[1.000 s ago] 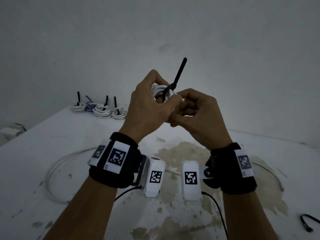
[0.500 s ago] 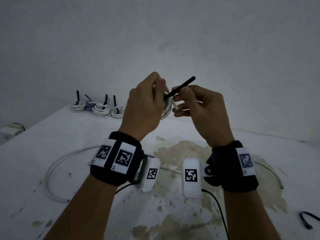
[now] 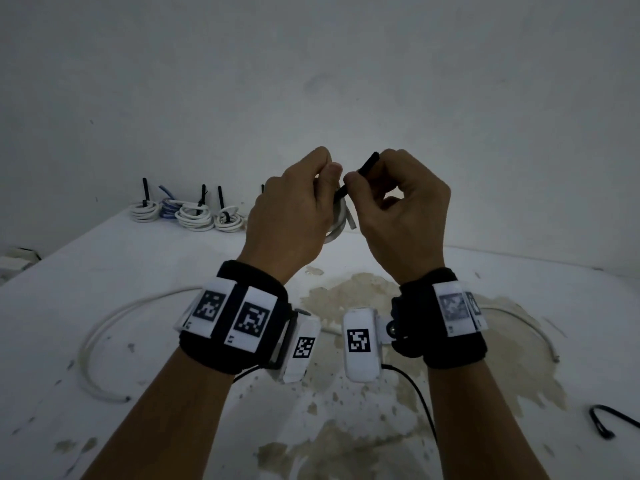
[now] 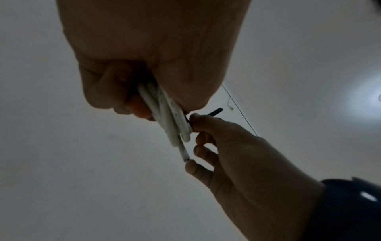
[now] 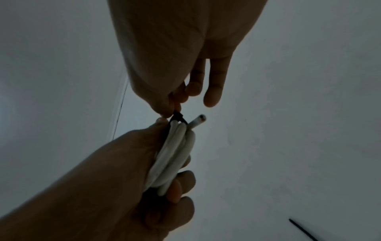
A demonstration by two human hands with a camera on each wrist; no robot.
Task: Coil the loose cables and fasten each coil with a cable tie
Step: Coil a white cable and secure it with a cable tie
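The black cable tie (image 3: 360, 174) has tipped lower since a moment ago, its tail now slanting up to the right instead of standing tall. The right hand (image 3: 403, 216) pinches that tail between thumb and forefinger, other fingers loosely curled. The left hand (image 3: 291, 216) clenches the white cable coil (image 5: 175, 153), held up above the table (image 3: 104, 271), tie looped round its strands, one cut end poking free. The wristbands' square code markers carry no readable writing.
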